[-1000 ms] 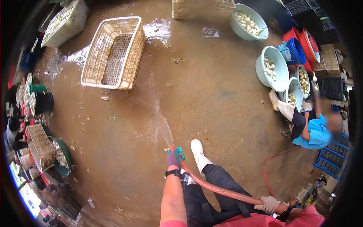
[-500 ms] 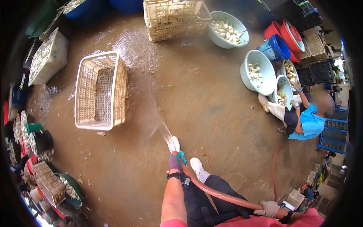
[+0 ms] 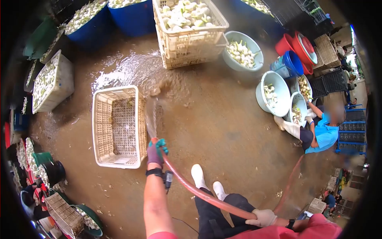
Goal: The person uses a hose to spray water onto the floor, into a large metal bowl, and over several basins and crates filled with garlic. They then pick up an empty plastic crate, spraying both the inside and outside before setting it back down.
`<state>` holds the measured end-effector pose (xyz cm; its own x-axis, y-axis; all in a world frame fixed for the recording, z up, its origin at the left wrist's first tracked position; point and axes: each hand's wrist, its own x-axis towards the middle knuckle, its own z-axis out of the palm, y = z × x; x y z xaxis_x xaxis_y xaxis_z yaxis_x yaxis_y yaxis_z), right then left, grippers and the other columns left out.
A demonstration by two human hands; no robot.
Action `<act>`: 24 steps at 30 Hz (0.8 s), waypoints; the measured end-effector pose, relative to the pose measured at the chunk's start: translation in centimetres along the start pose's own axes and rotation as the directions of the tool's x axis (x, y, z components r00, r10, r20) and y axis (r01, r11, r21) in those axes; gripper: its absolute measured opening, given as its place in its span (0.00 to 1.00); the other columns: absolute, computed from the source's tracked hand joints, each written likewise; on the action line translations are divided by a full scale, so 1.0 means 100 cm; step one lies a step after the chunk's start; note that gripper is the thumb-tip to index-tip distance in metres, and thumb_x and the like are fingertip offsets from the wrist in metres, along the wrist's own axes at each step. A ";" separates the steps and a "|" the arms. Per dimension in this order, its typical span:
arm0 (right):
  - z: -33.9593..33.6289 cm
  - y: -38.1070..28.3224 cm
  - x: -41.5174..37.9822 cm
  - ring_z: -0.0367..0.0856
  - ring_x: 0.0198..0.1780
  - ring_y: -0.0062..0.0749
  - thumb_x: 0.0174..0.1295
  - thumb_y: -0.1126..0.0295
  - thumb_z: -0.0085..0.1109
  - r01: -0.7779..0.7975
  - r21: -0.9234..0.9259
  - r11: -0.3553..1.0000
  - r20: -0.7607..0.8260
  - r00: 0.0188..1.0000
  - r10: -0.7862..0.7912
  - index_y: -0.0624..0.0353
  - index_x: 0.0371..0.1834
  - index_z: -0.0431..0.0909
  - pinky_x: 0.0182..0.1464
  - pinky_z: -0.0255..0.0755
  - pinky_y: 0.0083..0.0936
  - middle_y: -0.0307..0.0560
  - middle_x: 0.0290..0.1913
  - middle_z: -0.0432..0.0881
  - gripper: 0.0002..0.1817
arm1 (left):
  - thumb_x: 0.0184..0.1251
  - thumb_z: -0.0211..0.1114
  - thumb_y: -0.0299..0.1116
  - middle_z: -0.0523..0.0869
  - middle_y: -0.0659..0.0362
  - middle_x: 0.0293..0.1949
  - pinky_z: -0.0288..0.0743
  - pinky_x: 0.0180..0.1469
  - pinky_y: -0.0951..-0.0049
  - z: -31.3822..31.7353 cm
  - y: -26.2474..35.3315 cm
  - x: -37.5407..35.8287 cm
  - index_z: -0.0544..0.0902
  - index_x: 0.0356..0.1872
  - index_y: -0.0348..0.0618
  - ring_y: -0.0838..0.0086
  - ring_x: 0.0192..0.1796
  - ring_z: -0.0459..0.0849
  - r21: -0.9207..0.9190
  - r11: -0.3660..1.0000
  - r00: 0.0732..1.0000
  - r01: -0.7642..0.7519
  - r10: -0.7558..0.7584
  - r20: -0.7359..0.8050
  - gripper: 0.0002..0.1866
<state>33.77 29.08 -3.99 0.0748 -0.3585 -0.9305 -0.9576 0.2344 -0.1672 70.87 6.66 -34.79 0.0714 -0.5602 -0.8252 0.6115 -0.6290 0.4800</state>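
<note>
left hand (image 3: 156, 153), gloved in purple and teal: closed, i am gripping the hose just behind its mouth; a black band is circling the wrist.

right hand (image 3: 264, 218), gloved in pale cloth: closed, i am gripping the same hose further back, close to my red top.

hose (image 3: 199, 195), red, one: curving between my two hands, passing in front of my dark trousers; a further length is lying on the floor to my right.

water (image 3: 151, 119), one jet: leaving the hose mouth, running just beside the near crate and splashing on the floor beyond.

floor (image 3: 223, 131), brown: glistening wet around the splash.

near crate (image 3: 124, 131), white, slatted: standing ahead of me and to the left, close to my left hand, its inside showing dirt.

stacked crates (image 3: 187, 49): standing past the splash, the top one holding white bulbs (image 3: 185, 16).

first tub (image 3: 231, 61), pale blue: sitting just beside the stack, holding bulbs.

second tub (image 3: 281, 89), pale blue: sitting nearer me, on the right, also holding bulbs.

blue bucket (image 3: 280, 67): standing behind the second tub, near red basins (image 3: 284, 44).

co-worker (image 3: 326, 135), in a blue shirt: sitting at the right, hands reaching to a smaller tub.

boots (image 3: 197, 175), white, a pair: i am wearing these.

white bin (image 3: 61, 95): standing at far left, holding more bulbs.
</note>
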 end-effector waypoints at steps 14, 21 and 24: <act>-0.106 -0.075 0.099 0.79 0.41 0.52 0.53 0.45 0.56 0.286 0.144 0.947 -0.087 0.957 -0.276 0.57 0.41 0.75 0.43 0.71 0.38 0.58 0.35 0.80 0.26 | 0.53 0.63 0.28 0.76 0.62 0.23 0.69 0.17 0.75 0.074 0.124 -0.026 0.71 0.38 0.46 0.74 0.17 0.72 -0.115 0.975 0.982 -0.188 0.188 -0.012 0.12; -0.205 -0.166 0.196 0.78 0.42 0.53 0.53 0.56 0.58 0.574 0.160 0.803 -0.298 0.804 -0.515 0.58 0.51 0.68 0.43 0.71 0.38 0.60 0.40 0.79 0.25 | 0.60 0.60 0.34 0.77 0.60 0.24 0.70 0.14 0.75 0.148 0.163 -0.002 0.67 0.42 0.48 0.74 0.14 0.73 -0.206 0.940 0.952 -0.273 0.234 -0.197 0.13; -0.243 -0.221 0.221 0.76 0.44 0.54 0.52 0.62 0.57 0.685 0.087 0.723 -0.433 0.680 -0.592 0.57 0.56 0.64 0.44 0.71 0.39 0.60 0.44 0.77 0.27 | 0.59 0.59 0.33 0.76 0.61 0.23 0.70 0.14 0.75 0.160 0.207 0.003 0.66 0.45 0.47 0.75 0.14 0.72 -0.146 0.934 0.930 -0.326 0.289 -0.228 0.15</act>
<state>49.81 -6.02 -12.97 0.4973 -0.7737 -0.3924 -0.6172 0.0024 -0.7868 70.98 -15.15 -20.34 0.4228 -0.5795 -0.6968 0.6630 -0.3264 0.6737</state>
